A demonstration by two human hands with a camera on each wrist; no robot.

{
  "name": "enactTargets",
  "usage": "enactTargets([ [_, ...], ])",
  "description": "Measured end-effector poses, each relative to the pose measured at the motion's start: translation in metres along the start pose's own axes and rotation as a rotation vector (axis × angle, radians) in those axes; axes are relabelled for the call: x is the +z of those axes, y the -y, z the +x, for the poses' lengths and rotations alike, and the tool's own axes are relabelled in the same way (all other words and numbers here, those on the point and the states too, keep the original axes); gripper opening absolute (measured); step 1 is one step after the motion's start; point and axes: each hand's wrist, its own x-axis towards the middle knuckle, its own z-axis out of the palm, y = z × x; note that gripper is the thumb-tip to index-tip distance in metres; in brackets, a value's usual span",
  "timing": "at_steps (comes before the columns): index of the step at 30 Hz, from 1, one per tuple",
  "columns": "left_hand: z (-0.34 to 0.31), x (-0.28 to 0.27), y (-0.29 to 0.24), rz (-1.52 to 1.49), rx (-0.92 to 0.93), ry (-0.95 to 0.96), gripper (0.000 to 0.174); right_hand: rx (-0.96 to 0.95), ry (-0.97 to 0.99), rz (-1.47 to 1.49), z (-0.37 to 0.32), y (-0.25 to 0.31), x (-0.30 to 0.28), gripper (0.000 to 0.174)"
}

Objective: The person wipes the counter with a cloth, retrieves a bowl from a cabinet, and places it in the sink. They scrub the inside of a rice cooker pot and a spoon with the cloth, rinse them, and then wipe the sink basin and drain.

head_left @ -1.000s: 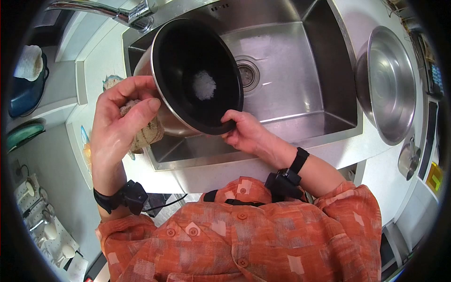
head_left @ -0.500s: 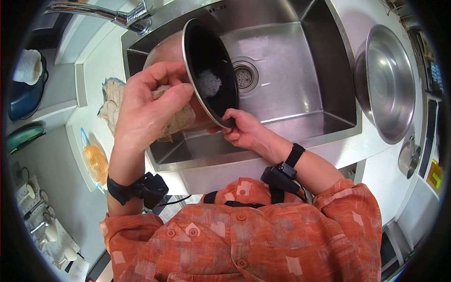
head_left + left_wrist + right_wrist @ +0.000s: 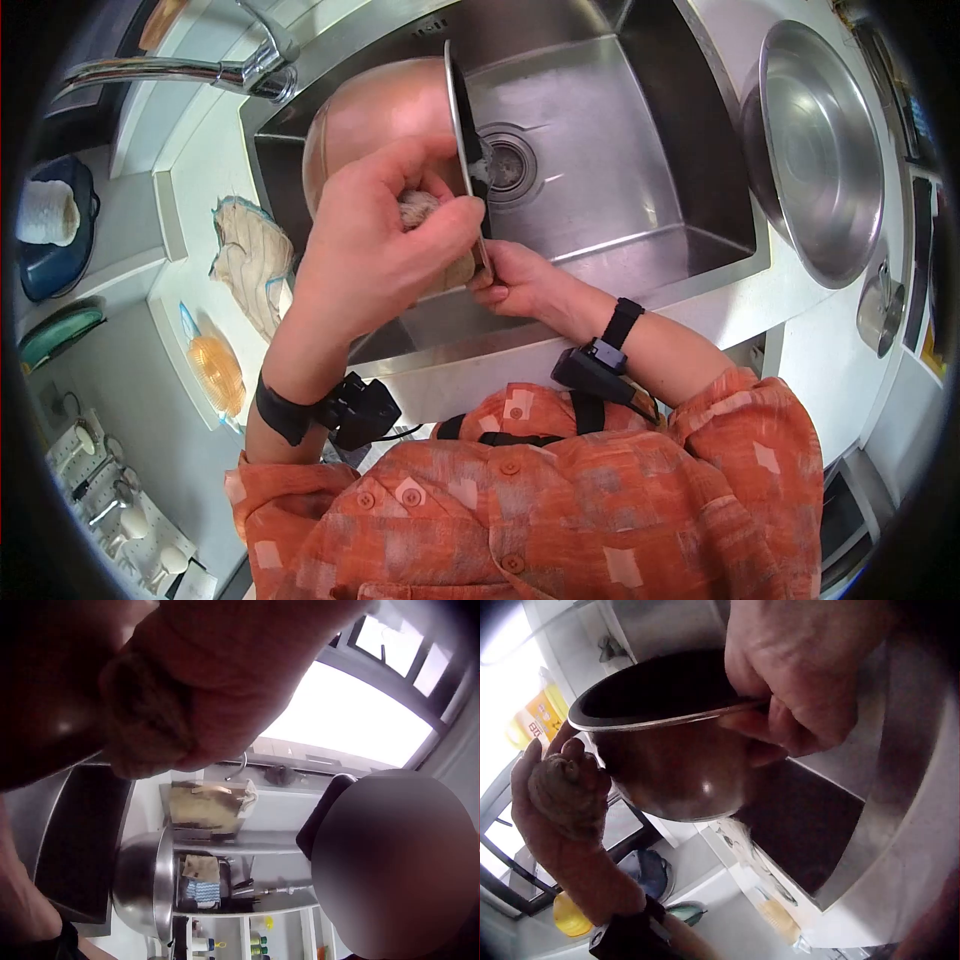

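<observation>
A copper-tinted metal pot (image 3: 385, 110) with a black inside is tipped on its side over the left part of the sink, its mouth facing right towards the drain. White material (image 3: 482, 172) shows just inside the rim. My left hand (image 3: 370, 240) grips a wadded beige cloth (image 3: 570, 787) against the outside of the pot, fingers and thumb right at the rim. From the near side, my right hand (image 3: 530, 290) pinches the rim, with fingers on the outer wall in the right wrist view. The pot's inside is mostly hidden in the head view.
Below is a steel sink (image 3: 600, 150) with a round drain (image 3: 508, 168). A chrome faucet (image 3: 180, 72) extends at upper left. On the right counter stand a large metal basin (image 3: 830, 150) and a small pan (image 3: 878, 312). A beige cloth with blue edging (image 3: 245, 255) and an orange mesh item (image 3: 215, 372) lie left.
The pot has tipped over further, so its mouth has turned from facing up to facing right. My left hand has moved right with it. My right hand stays at the near rim.
</observation>
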Motion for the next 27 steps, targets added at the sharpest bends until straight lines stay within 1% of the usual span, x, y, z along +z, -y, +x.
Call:
enactTargets([
  [1,0.0,0.002,-0.003,-0.015,-0.036,0.038,0.035,0.01,0.024,0.011,0.001,0.0,-0.002,0.017],
  [5,0.004,0.007,-0.01,0.054,-0.003,0.084,0.039,0.032,0.07,0.006,0.0,0.0,0.003,0.016],
  [7,0.005,0.01,-0.01,0.118,0.057,0.1,0.041,0.021,0.043,0.023,-0.006,-0.001,0.011,0.016],
  [9,0.006,0.013,-0.013,0.131,0.07,0.105,0.042,0.013,0.015,0.041,-0.008,-0.002,0.014,0.017],
  [12,0.007,0.015,-0.015,0.149,0.089,0.12,0.043,-0.018,0.059,0.008,0.001,-0.004,0.007,0.017],
  [14,0.007,0.015,-0.017,0.155,0.097,0.131,0.044,-0.033,0.184,0.051,0.01,-0.006,0.001,0.017],
  [17,0.007,0.014,-0.02,0.204,0.097,0.147,0.045,-0.008,0.142,0.064,0.007,-0.007,0.001,0.017],
  [21,0.003,0.01,-0.017,0.126,0.06,0.144,0.046,0.007,0.125,0.043,0.005,-0.007,0.002,0.018],
  [23,-0.002,0.004,-0.017,0.098,0.05,0.142,0.047,0.063,0.101,0.001,-0.001,-0.005,0.004,0.017],
  [24,-0.006,0.0,-0.019,0.027,-0.007,0.122,0.043,0.065,0.099,-0.001,-0.005,-0.004,0.007,0.017],
  [25,-0.01,-0.005,-0.019,-0.044,-0.065,0.103,0.04,0.036,0.072,-0.008,-0.009,-0.005,0.01,0.015],
  [26,-0.016,-0.009,-0.016,-0.045,-0.066,0.1,0.04,0.005,0.045,-0.015,-0.014,-0.005,0.014,0.014],
  [27,-0.021,-0.014,-0.013,-0.127,-0.062,0.045,0.039,0.006,0.044,-0.018,-0.018,-0.006,0.02,0.014],
])
